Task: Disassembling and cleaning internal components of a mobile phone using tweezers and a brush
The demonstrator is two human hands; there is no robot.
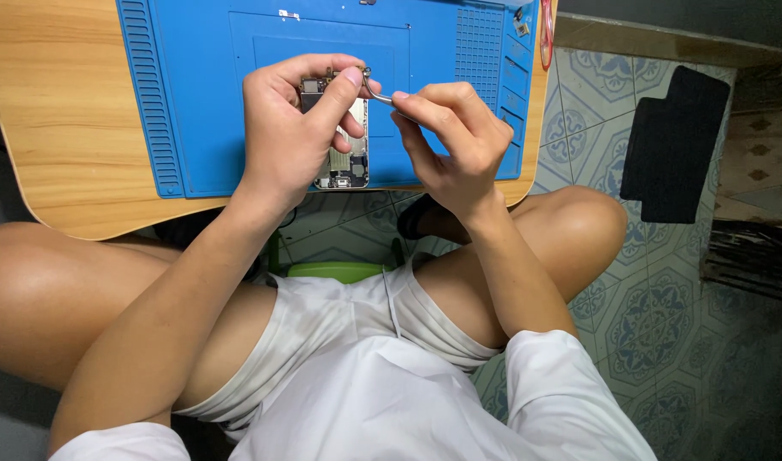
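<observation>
An opened phone body (pixel 350 158), its inner parts showing, lies on the blue work mat (pixel 194 102). My left hand (pixel 293 128) grips it from the left, thumb pressed at its upper end. My right hand (pixel 455 145) pinches curved metal tweezers (pixel 375 92), whose tip reaches the top of the phone beside my left thumb. Much of the phone is hidden under my left fingers.
The mat covers a small wooden table (pixel 58 111) over my crossed legs. Small parts sit in the mat's right-hand compartments (pixel 520 26). A red-handled tool (pixel 546 34) lies at the table's right edge. A black mat (pixel 674 145) rests on the patterned tile floor.
</observation>
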